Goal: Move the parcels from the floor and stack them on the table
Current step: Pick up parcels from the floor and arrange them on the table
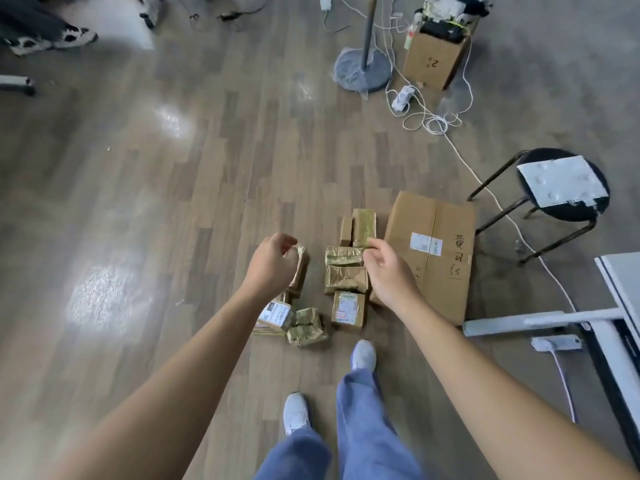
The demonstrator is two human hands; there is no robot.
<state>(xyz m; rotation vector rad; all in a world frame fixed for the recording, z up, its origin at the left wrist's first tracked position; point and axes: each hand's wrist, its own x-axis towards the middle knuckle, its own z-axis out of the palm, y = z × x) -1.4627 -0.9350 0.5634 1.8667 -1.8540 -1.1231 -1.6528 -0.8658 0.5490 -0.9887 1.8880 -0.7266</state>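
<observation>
Grey-brown wood-look floor (138, 168), glare patches; black stool (571, 213) right; round stand base (346, 67), perhaps fan.

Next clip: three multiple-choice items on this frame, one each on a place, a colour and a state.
1. The large cardboard box lies: A on the stool; B on the floor, right of the small parcels; C on the table.
2. The person's shoes are: A red; B white; C black.
3. The box marked 2 is: A taped shut; B flattened; C open and stuffed full.
Answers: B, it lies flat beside the parcels; B, both toes show white; C, items bulge from its top.
</observation>
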